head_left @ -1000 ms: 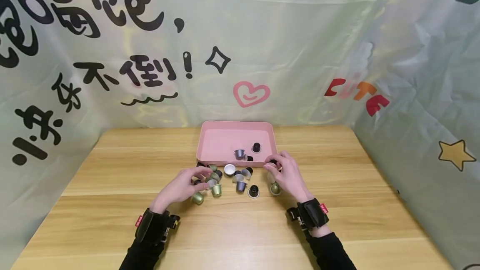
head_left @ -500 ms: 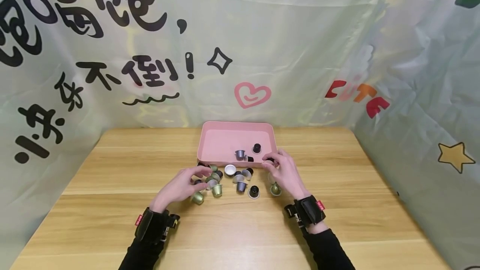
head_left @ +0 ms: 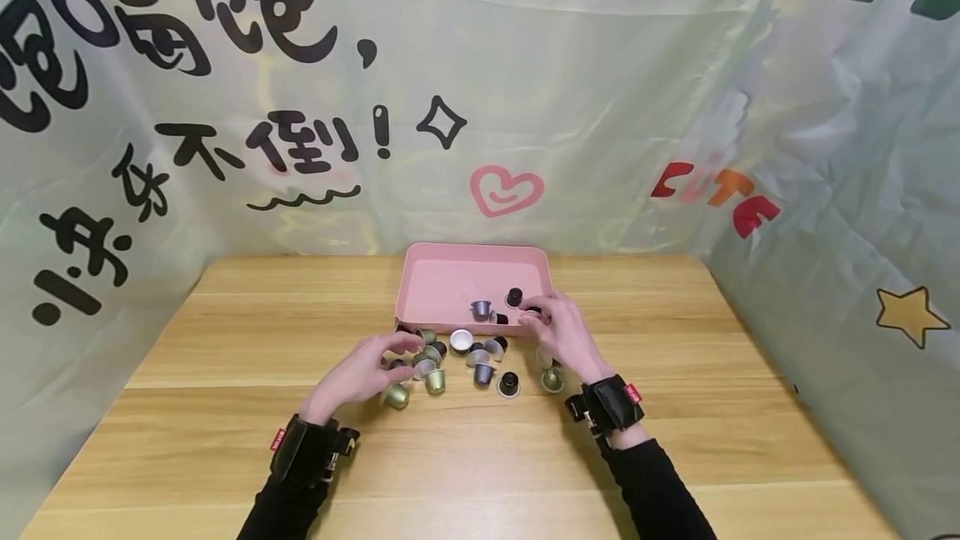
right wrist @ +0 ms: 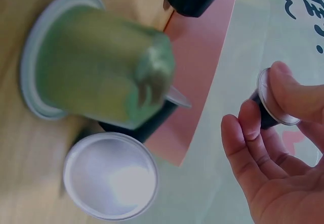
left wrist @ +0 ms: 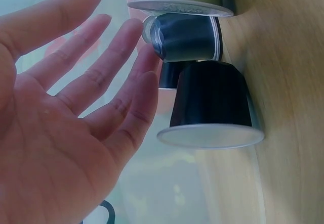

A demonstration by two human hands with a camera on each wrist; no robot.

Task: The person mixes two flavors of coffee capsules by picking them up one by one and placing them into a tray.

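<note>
My right hand [head_left: 562, 336] pinches a black coffee capsule [right wrist: 264, 106] between thumb and fingers, over the right front edge of the pink tray [head_left: 450, 273]. Its foil lid faces the thumb in the right wrist view. In the tray sit a black capsule [head_left: 513, 297], a blue-grey one [head_left: 481, 309] and another lying on its side [head_left: 499, 318]. My left hand [head_left: 363, 372] hovers beside the left group of capsules with fingers loosely bent, gripping nothing. Nearest to it in the left wrist view are a black capsule [left wrist: 212, 100] and a dark one on its side [left wrist: 187, 37].
Several loose capsules lie before the tray, among them a white-lidded one [head_left: 461, 341], a blue-grey one [head_left: 483, 374] and a black one [head_left: 508, 384]. A green capsule [head_left: 552, 379] stands below my right hand. A printed cloth [head_left: 600, 107] hangs behind the wooden table [head_left: 300, 298].
My right hand has moved left and slightly away from me, carrying the black coffee capsule from beside the tray's right corner to over its edge. My left hand has stayed in place.
</note>
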